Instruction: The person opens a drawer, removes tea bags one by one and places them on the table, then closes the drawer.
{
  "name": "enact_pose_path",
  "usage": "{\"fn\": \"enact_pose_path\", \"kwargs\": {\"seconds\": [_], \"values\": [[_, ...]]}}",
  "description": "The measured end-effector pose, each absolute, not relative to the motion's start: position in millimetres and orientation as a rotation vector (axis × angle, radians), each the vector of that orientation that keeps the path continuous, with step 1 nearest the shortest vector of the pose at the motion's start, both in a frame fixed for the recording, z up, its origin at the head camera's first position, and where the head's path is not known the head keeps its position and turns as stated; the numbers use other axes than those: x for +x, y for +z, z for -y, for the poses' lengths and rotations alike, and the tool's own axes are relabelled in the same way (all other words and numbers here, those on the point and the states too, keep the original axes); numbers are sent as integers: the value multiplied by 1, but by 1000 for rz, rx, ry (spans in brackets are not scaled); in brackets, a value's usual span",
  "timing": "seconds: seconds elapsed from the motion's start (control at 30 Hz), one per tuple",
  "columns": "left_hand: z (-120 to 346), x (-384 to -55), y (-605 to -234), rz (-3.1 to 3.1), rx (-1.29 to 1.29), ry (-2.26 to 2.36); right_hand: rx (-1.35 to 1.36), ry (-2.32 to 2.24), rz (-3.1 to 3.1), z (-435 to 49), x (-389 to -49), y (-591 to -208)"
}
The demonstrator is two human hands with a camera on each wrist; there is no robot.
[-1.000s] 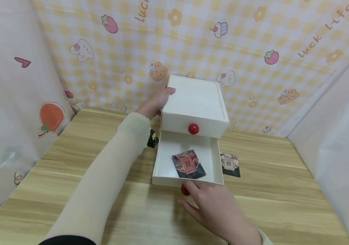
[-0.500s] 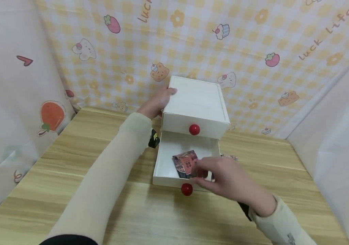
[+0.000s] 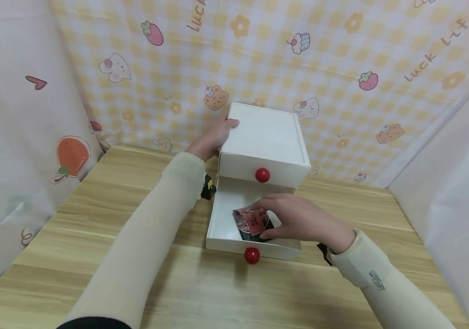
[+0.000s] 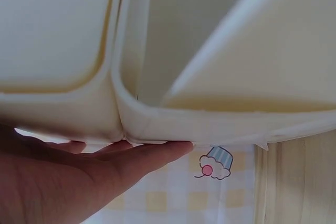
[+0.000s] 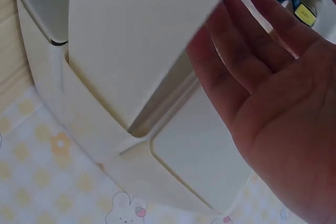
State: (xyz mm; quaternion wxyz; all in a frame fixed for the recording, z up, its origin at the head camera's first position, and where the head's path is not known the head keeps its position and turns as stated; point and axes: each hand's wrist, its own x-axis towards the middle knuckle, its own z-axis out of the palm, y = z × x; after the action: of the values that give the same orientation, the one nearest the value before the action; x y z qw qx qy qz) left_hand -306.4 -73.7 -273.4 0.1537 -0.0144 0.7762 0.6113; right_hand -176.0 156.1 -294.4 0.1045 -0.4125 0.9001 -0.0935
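Observation:
A small white drawer cabinet (image 3: 267,130) stands against the back cloth, its lower drawer (image 3: 223,243) pulled out. Inside that drawer lies a dark red-and-black printed sachet (image 3: 255,224). My right hand (image 3: 293,215) reaches over the sachet, fingertips at its upper part and thumb by its lower right. No pinch is plain, and the right wrist view shows this hand (image 5: 291,95) with fingers slightly bent and apart. My left hand (image 3: 214,136) rests against the cabinet's left side, thumb at the top edge; in the left wrist view its fingers (image 4: 152,157) lie straight along the wall.
Red round knobs sit on the upper drawer front (image 3: 262,175) and the lower one. Wood-grain table (image 3: 135,192) surrounds the cabinet. A patterned cloth (image 3: 168,68) hangs behind, with white cloth sheets at both sides. A black device with a yellow mark (image 3: 208,187) sits at the left wrist.
My right hand has left the lower knob and moved up and over the sachet in the drawer. The second sachet right of the drawer is now hidden. The left hand stays put.

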Motion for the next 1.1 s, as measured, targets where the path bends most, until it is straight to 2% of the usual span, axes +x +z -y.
{"fn": "enact_pose_path", "kwargs": {"seconds": [0.53,0.93,1.1], "values": [[74,-308,-276,-2225,-31,1777,-1165,-10,-2628,-139,-192,-310],[72,-310,-278,-2239,-21,1780,-1178,8,-2671,-140,-196,-314],[73,-309,-277,-2223,-20,1791,-1175,-137,-2641,-144,-196,-308]]}}
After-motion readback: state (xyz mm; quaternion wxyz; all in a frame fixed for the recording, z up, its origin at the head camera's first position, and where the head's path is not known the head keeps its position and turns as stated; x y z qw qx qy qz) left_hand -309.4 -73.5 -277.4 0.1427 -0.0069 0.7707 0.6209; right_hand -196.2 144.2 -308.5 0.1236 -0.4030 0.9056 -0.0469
